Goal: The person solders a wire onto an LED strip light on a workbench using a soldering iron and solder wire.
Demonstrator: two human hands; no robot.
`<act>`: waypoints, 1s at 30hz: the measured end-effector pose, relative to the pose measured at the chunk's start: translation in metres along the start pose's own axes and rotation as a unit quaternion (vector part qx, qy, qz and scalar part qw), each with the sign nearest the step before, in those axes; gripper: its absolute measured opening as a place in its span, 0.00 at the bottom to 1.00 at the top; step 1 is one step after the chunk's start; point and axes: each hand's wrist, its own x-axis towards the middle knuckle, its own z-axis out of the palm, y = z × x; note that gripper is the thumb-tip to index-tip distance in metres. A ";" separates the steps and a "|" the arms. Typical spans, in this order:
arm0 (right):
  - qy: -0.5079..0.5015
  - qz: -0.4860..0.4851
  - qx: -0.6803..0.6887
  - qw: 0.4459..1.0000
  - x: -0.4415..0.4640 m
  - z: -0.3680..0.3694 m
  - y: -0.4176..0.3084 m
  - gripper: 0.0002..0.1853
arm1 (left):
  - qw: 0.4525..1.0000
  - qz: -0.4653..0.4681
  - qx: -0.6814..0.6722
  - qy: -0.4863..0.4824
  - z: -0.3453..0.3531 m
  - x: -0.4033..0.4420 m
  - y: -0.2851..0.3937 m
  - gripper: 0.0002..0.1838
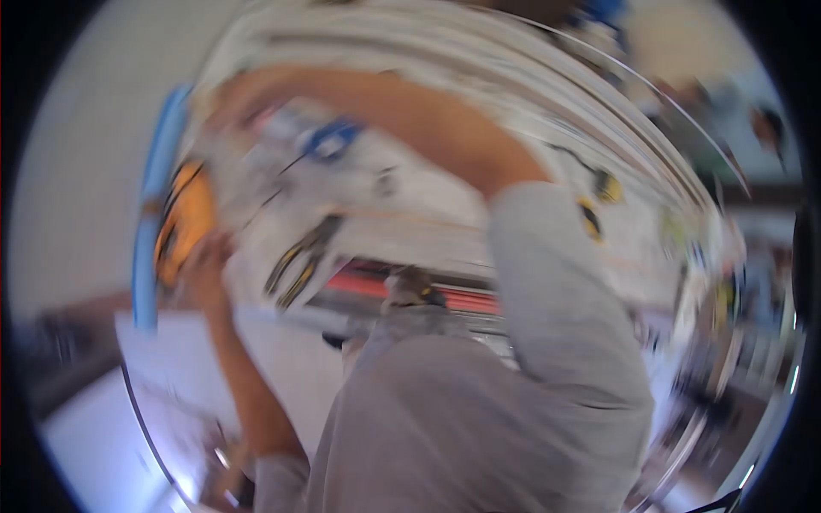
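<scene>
The picture is smeared by motion. My left hand [208, 256] is at the lower right end of an orange and black tool or case [192, 214], touching or very near it; its fingers are too blurred to read. Across the bench [410, 201] reaches my right arm, with my right hand [231, 107] above the orange thing, beside a small clear and reddish item [272, 124] that I cannot make out. Whether my right hand holds anything is hidden by blur. A blue item [332, 138] lies to the right of that hand.
A light blue tube [156, 209] runs along the left edge. Black and yellow pliers [306, 261] lie near the bench's front, beside a red and dark tray [410, 291]. Yellow tape measures [605, 186] sit at right. People [705, 120] are at the upper right.
</scene>
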 end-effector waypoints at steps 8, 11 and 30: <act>0.049 0.046 -0.044 0.997 0.013 0.007 0.027 0.20 | 0.982 -0.129 -0.136 -0.023 0.021 -0.040 -0.027 0.10; 0.052 0.038 -0.019 0.998 0.012 0.013 0.037 0.19 | 0.981 -0.123 -0.145 -0.044 0.033 -0.037 -0.022 0.10; -0.013 -0.027 0.051 0.998 0.028 0.022 0.061 0.35 | 0.995 -0.049 -0.051 -0.065 0.081 -0.025 -0.021 0.07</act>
